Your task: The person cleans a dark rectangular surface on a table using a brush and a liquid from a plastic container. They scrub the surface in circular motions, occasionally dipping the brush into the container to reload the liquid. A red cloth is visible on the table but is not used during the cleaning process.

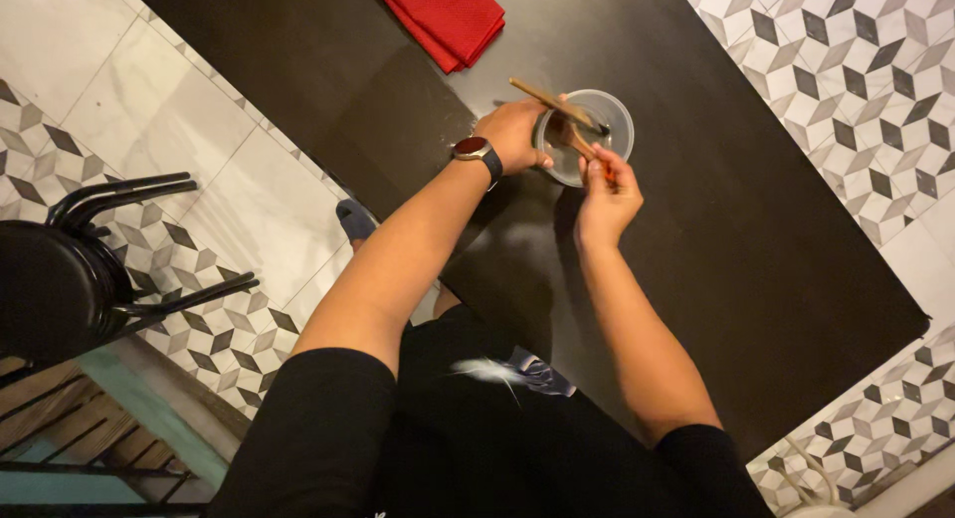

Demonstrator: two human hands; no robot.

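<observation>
Chopsticks [555,108] slant from upper left down into the clear bowl [609,115].

One dark table [696,279]. On it, one clear round bowl [609,115] and one folded red cloth [443,15], the cloth well apart from the bowl toward the table's far edge. Two hands at the bowl: left hand [514,132] on its rim, right hand [607,195] just beside its near side. Two wooden sticks [552,100] crossing over the bowl, possibly chopsticks; hard to tell more. One wristwatch [476,150], on the left wrist, near the bowl. One black chair [60,279] off the table's left side, well apart from it.
</observation>
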